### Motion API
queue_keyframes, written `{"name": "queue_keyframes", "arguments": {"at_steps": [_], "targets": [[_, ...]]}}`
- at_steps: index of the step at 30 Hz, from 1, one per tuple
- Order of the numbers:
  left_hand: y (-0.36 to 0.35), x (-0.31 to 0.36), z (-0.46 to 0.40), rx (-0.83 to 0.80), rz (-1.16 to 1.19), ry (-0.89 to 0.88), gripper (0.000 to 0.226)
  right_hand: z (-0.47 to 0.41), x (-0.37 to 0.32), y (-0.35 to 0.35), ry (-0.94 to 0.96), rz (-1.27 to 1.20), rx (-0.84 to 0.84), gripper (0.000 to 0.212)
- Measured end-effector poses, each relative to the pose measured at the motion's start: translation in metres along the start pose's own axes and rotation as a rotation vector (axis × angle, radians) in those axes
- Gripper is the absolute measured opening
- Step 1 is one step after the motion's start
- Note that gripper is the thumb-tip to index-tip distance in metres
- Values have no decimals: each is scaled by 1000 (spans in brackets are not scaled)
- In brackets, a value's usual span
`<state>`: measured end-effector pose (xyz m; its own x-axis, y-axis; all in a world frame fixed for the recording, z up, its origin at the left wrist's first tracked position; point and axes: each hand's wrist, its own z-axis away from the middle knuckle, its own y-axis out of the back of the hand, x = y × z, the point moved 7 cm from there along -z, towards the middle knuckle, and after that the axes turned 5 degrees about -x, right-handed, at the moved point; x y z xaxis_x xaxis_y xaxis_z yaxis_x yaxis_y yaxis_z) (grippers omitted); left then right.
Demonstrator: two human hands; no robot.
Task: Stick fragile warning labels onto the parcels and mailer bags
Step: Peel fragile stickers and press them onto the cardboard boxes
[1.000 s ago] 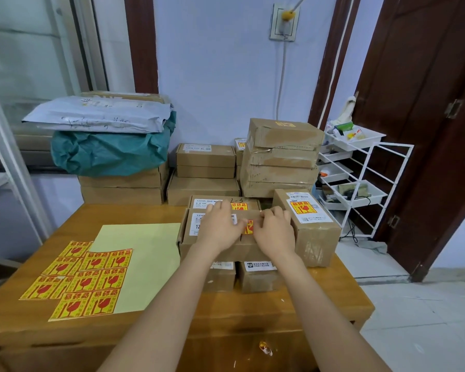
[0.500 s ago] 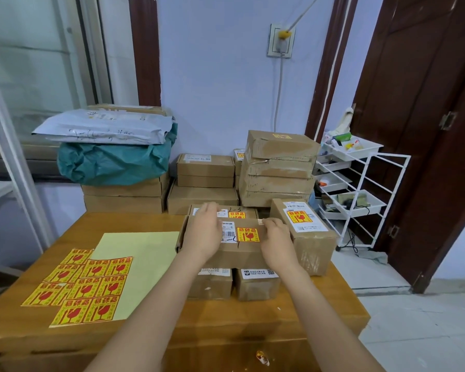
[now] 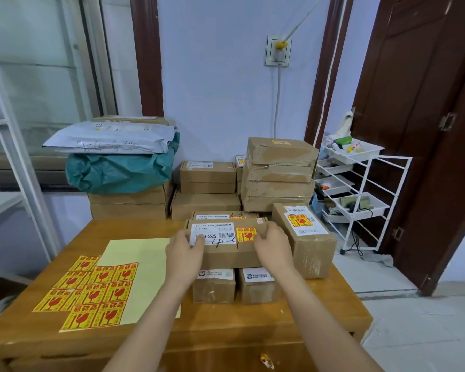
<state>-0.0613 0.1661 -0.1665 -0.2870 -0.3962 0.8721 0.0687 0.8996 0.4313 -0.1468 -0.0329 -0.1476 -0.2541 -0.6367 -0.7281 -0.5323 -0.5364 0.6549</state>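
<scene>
Hands, left and right, grip the labelled parcel's end edges, boxes crowding all around.

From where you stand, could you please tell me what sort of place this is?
Probably a small home or back-room parcel packing station: stacked brown cardboard parcels bearing shipping labels, grey plastic mailer bags piled at the left, and a sheet of yellow-and-red fragile stickers on a wooden table.

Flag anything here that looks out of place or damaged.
One stray label sits crumpled on the desk's front face, away from the label sheet. The tall box stack by the wall is dented and leans unevenly. Both hands, left and right, hold an already labelled box.
</scene>
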Motion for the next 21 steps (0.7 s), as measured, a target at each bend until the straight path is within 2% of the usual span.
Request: {"name": "queue_keyframes", "arguments": {"at_steps": [5,11,16,21], "targets": [[1,14,-17,11,81,-24,27,-15,-15,6,-6,-91,0,31],[-12,18,-53,-67,99,34,37,-45,-15,1,-84,-147,-69,29],[-18,11,-63,-84,118,40,32,-60,-6,-5,-97,-241,-69,24],[-22,-6,-66,-59,142,32,27,-63,2,-13,-31,-276,-98,25]]}}
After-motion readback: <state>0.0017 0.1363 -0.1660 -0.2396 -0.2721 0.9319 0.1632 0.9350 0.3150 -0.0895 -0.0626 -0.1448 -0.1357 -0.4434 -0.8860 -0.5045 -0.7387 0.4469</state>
